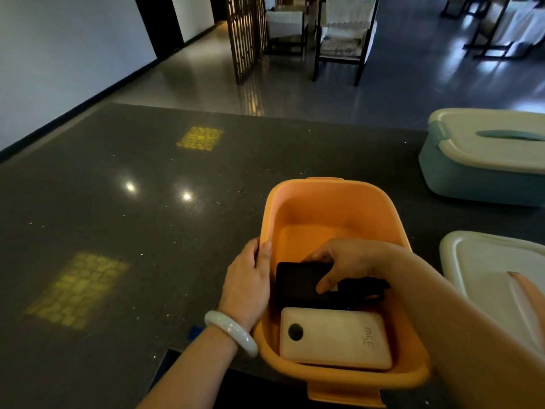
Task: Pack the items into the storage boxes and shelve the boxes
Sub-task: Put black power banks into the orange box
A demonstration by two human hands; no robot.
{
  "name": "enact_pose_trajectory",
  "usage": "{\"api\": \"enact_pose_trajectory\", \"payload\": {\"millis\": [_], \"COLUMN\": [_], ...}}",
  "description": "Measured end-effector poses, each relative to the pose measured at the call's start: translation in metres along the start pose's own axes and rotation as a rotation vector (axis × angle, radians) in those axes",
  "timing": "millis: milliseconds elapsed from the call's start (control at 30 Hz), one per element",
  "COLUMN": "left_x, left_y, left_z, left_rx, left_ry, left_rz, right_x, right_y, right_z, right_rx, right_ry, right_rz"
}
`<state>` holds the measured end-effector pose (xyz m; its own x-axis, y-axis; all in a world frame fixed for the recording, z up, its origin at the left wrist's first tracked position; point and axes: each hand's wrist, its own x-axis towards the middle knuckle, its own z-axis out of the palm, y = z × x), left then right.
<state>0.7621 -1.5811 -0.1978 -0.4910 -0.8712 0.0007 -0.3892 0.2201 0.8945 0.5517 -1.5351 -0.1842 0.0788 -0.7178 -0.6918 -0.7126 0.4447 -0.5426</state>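
An open orange storage box [333,202] stands on the dark counter near its front edge. Inside lie a white power bank [333,338] at the near end and a black power bank [298,286] beyond it. My right hand [345,261] reaches into the box and grips the black power bank, thumb on top. A black cable bundle [368,287] lies partly hidden under that hand. My left hand [247,276] grips the box's left rim, thumb over the edge. A white bangle circles that wrist.
A teal storage box [460,178] with a white lid on stands at the back right. A loose white lid [483,270] lies at the right, near my right forearm. The dark stone counter [118,216] stretches left. Chairs and a wooden screen stand on the floor beyond.
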Motion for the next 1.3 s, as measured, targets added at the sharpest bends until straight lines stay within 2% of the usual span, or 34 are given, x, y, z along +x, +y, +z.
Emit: {"api": "enact_pose_trajectory", "payload": {"millis": [467,700,833,933,1000,1133,1300], "left_x": [-0.003,-0.007,-0.025,-0.048,-0.064,-0.093,-0.125], "left_y": [0.002,0.005,-0.001,-0.015,-0.026,-0.040,-0.052], "left_z": [0.000,-0.008,-0.029,-0.056,-0.077,-0.115,-0.160], "left_rx": [-0.008,-0.020,0.012,0.128,0.183,0.222,0.233], "left_ry": [0.024,-0.006,0.067,0.132,0.211,0.361,0.524], "left_rz": [-0.021,-0.120,-0.136,-0.164,-0.228,-0.325,-0.376], "right_x": [-0.005,-0.011,-0.020,-0.032,-0.039,-0.038,-0.017], "right_y": [-0.008,-0.014,-0.023,-0.049,-0.077,-0.135,-0.202], "right_z": [0.001,0.002,-0.001,-0.001,0.002,0.018,0.062], "right_rx": [-0.041,-0.152,-0.353,-0.482,-0.594,-0.556,-0.569], "right_ry": [0.007,0.053,0.275,0.405,0.375,0.422,0.281], "right_rz": [0.003,-0.059,-0.194,-0.318,-0.347,-0.495,-0.596]}}
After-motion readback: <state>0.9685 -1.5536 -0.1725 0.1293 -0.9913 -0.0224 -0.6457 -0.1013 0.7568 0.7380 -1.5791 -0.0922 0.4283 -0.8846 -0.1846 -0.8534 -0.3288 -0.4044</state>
